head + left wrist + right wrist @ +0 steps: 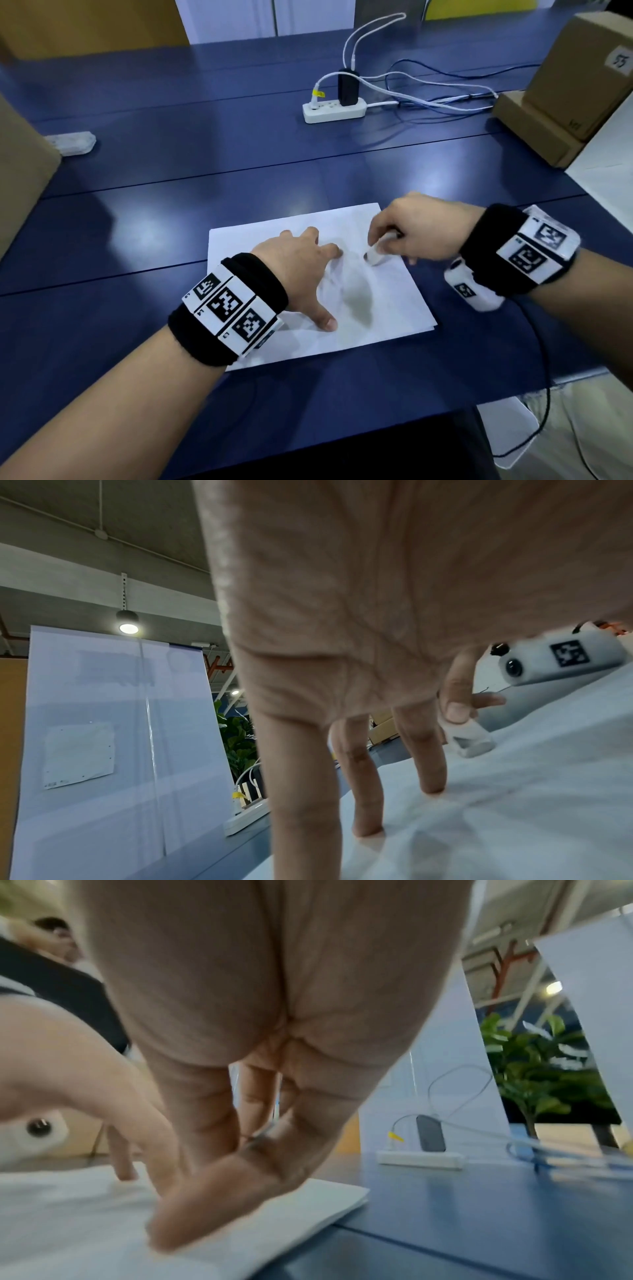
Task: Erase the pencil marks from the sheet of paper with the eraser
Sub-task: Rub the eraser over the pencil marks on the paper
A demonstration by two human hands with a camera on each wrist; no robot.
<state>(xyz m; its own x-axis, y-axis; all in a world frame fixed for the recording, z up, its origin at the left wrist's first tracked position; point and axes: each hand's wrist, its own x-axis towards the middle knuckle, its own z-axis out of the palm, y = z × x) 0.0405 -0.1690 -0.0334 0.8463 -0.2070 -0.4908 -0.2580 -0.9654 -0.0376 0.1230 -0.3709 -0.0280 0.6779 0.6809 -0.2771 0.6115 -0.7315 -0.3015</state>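
A white sheet of paper (387,308) lies on the blue table (171,205) in front of me. My left hand (301,270) rests flat on the sheet with fingers spread, pressing it down; its fingertips (433,787) touch the paper (514,804). My right hand (407,229) grips a white eraser (376,251), whose lower end meets the paper just right of my left index finger. The eraser (471,739) shows tilted under the right thumb in the left wrist view. In the right wrist view my right hand (219,1191) hides the eraser. Pencil marks are too faint to make out.
A white power strip (334,109) with a black charger and trailing cables sits at the back centre. Cardboard boxes (561,102) stand at the back right, another box (20,178) at the left edge. A small white object (72,142) lies at the back left.
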